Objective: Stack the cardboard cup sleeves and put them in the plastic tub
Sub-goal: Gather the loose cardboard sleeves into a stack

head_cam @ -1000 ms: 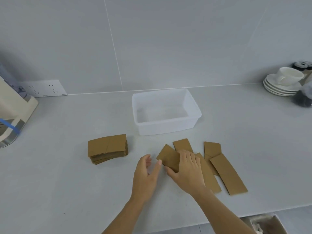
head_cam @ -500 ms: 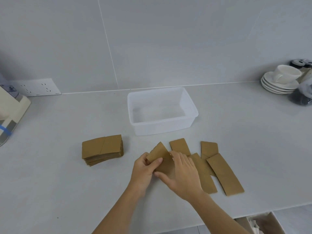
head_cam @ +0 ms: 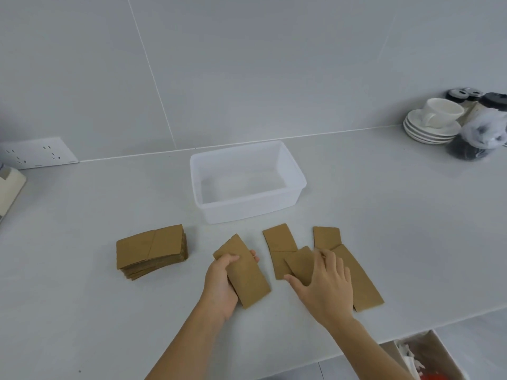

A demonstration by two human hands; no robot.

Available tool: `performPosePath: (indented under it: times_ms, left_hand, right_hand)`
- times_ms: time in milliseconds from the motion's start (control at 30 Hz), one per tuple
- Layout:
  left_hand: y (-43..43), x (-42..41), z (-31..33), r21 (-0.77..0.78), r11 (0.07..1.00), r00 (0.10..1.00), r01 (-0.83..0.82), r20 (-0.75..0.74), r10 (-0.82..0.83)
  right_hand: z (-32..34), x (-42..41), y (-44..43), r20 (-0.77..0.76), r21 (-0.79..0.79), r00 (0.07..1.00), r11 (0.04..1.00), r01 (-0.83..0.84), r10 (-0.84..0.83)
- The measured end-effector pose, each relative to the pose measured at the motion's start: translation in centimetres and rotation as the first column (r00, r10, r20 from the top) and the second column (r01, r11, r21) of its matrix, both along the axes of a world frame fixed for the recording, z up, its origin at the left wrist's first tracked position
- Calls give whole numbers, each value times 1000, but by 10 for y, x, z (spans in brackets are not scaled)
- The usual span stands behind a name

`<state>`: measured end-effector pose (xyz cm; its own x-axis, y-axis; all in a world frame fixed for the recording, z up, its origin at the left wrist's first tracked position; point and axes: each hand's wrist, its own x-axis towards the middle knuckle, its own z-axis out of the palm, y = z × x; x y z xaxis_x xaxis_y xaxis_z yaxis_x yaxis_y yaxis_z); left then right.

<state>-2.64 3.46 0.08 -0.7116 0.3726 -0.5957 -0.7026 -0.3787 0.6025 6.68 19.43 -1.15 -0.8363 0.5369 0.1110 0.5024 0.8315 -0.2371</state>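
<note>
My left hand (head_cam: 220, 283) grips one flat brown cardboard sleeve (head_cam: 244, 272) just above the counter. To its right my right hand (head_cam: 325, 283) lies spread on another sleeve (head_cam: 300, 263), thumb at its near edge; that sleeve tops several loose overlapping sleeves (head_cam: 279, 238). A neat stack of sleeves (head_cam: 151, 246) rests at the left. The clear plastic tub (head_cam: 247, 207) stands behind the sleeves with nothing in it.
White saucers with a cup (head_cam: 433, 122) and dark-lidded jars (head_cam: 477, 133) crowd the back right corner. A wall socket (head_cam: 37, 153) and a cream appliance (head_cam: 9, 187) are at the far left. An open cardboard box (head_cam: 428, 357) sits below the counter's front edge.
My left hand has taken one sleeve away to the left and holds it alone. My right hand has moved right onto another loose sleeve.
</note>
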Motion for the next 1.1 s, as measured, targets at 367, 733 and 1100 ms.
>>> performPosePath:
  times_ms: [367, 733, 1100]
  left_hand:
    - [1, 0, -3, 37, 999, 998, -20, 65, 17]
    - [7, 7, 5, 8, 1000, 998, 22, 53, -22]
    - [5, 16, 5, 30, 986, 982, 166, -100, -162]
  right_hand:
    - [-10, 2, 8, 101, -64, 995, 997, 31, -24]
    - [11, -13, -18, -138, -404, 990, 912, -69, 14]
    - [12, -34, -62, -183, -538, 981, 829, -153, 63]
